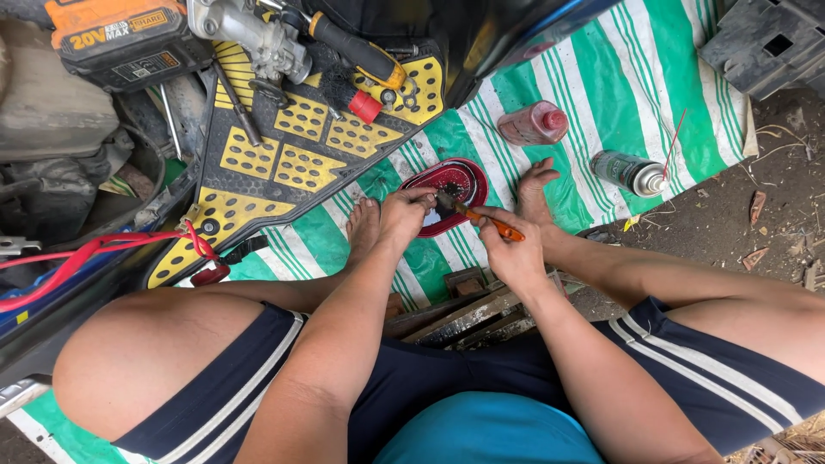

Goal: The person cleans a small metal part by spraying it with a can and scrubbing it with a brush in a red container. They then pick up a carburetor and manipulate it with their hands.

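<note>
The left hand (404,215) pinches a small dark part (445,199) in its fingers; the right hand (509,249) grips an orange-handled tool (490,222), tip on that part. Both hover over a red oval lens (447,183) lying on the green-striped tarp (619,86) (between the bare feet). A pink bottle (533,123) and spray can (630,173) lie just beyond.

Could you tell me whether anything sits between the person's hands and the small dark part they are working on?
Nothing visible does. The left hand pinches the small dark part directly, and the right hand brings the orange-handled tool up to it, above the red oval cover.
</note>
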